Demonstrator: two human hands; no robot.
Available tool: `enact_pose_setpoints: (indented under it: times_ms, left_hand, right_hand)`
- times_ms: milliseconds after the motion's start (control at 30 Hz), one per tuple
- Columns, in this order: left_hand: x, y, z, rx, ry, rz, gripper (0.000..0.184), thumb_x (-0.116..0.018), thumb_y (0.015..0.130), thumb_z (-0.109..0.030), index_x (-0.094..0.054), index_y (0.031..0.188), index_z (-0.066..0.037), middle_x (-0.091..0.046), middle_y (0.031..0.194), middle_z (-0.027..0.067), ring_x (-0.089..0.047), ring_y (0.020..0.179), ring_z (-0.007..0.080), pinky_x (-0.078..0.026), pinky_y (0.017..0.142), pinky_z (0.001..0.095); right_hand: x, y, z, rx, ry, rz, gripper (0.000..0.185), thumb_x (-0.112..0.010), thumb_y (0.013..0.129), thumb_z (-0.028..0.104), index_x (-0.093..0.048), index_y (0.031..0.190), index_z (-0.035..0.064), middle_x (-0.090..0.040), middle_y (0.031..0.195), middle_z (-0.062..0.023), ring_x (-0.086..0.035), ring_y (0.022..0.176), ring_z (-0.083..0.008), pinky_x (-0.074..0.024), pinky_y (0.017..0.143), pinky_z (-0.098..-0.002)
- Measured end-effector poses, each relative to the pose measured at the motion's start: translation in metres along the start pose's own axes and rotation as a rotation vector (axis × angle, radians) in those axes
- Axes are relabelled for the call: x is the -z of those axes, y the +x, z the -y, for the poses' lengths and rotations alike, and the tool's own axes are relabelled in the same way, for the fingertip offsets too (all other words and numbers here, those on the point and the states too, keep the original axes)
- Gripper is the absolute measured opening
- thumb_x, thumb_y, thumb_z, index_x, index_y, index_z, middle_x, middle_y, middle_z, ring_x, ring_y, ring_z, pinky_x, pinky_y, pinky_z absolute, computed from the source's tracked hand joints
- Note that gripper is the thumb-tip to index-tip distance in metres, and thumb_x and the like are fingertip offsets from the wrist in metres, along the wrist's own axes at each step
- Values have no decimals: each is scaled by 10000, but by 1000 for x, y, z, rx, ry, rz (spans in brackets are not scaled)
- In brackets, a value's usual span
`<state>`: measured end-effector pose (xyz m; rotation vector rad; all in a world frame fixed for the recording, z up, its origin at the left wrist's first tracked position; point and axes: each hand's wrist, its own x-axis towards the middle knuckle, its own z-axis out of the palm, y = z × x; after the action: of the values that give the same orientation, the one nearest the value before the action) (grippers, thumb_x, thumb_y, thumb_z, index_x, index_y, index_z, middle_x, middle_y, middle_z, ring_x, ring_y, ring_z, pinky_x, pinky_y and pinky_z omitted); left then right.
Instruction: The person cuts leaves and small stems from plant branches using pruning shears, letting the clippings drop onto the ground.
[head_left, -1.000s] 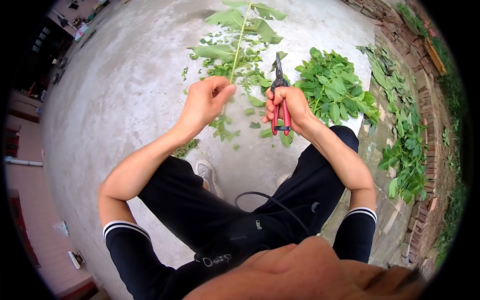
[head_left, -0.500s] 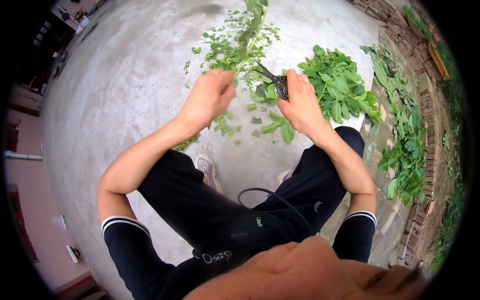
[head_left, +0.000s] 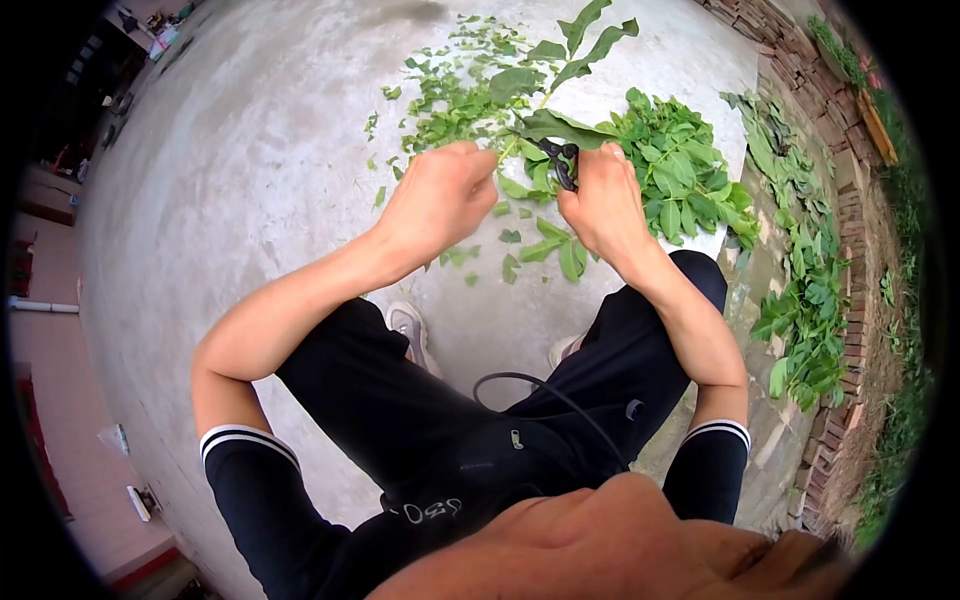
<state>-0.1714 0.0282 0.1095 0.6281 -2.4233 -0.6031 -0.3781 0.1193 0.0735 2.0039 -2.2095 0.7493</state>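
My left hand (head_left: 450,190) is closed around the lower end of a leafy stem (head_left: 546,98), whose broad green leaves spread up and to the right. Dark-handled scissors (head_left: 563,168) are gripped in my right hand (head_left: 604,198). Their blades reach left to the stem just beyond my left fist, partly hidden by a leaf, so I cannot tell whether they are parted. Cut leaf pieces (head_left: 455,105) lie scattered on the concrete beyond my hands. A few larger leaves (head_left: 562,250) rest below the scissors.
A heap of leafy sprigs (head_left: 680,165) sits right of my right hand. More leafy stems (head_left: 805,300) lie along the paving by a low brick edge (head_left: 850,320). My knees flank the concrete floor (head_left: 270,150), and a black cable (head_left: 545,385) loops over my lap.
The stem has tilted to the right, and its leaves now spread over the scissors' side. My left hand has shifted slightly right and down, while the right hand stays nearly in place.
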Motion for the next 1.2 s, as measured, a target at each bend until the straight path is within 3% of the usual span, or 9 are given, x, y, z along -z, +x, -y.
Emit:
enact_pose_setpoints:
  times_ms: [200,400,500,600,700,800,900,1100,1200]
  left_hand:
    - [2,0,-3,-15,-25,-10,164,-611,785,19,-466,707,24,-471,634,127,-488,586,266,-420,563,392]
    - [7,2,8,72,-8,-69,165,-608,772,-3,-465,698,31,-485,639,144,-462,565,276,-413,557,386]
    - [14,4,10,106,27,-91,155,-596,763,-8,-464,696,38,-488,641,157,-462,562,289,-416,559,386]
    - [16,2,7,87,67,-92,130,-584,753,1,-473,696,38,-508,657,168,-494,576,312,-425,565,395]
    - [13,-1,7,6,131,-99,113,-585,743,11,-484,696,31,-529,681,171,-542,614,339,-443,577,417]
    - [8,-4,3,-59,223,-84,110,-596,734,14,-493,697,17,-532,698,165,-570,656,359,-461,591,446]
    - [6,-6,1,-109,318,-65,111,-609,724,17,-500,709,3,-527,716,158,-572,679,363,-478,608,460]
    - [4,-8,2,-159,482,44,106,-632,723,12,-540,770,-11,-549,787,146,-584,759,344,-505,660,450]
    - [5,-9,1,-186,512,82,104,-635,726,5,-553,788,-11,-558,805,140,-589,800,332,-509,684,441]
  right_hand:
    - [0,1,7,-57,75,2,389,-611,729,86,-532,1041,-134,-605,988,-304,-562,982,-447,-444,872,-527]
    - [0,1,3,-26,134,-13,350,-601,725,78,-505,1000,-115,-599,906,-298,-559,939,-449,-448,846,-501]
    - [11,4,0,-162,393,164,339,-598,731,90,-490,988,-103,-594,868,-284,-556,880,-436,-443,795,-471]
    - [7,1,-6,-174,534,211,321,-592,756,116,-493,991,-80,-577,814,-242,-559,771,-387,-436,718,-448]
    - [-8,0,-14,-224,883,269,311,-597,755,142,-523,995,-41,-599,796,-175,-554,661,-277,-441,628,-393]
    - [-9,2,-14,-418,1117,410,307,-588,727,137,-549,995,-8,-634,817,-119,-525,615,-171,-442,570,-325]
    - [-10,3,-14,-463,1231,405,330,-570,693,120,-561,1004,9,-662,866,-95,-512,599,-136,-444,553,-283]
    - [-6,3,-12,-466,1230,358,265,-552,693,112,-571,932,0,-654,790,-100,-527,578,-153,-458,558,-294]
    - [6,5,-11,-455,991,379,172,-551,699,113,-578,825,0,-617,660,-92,-554,553,-155,-460,529,-300]
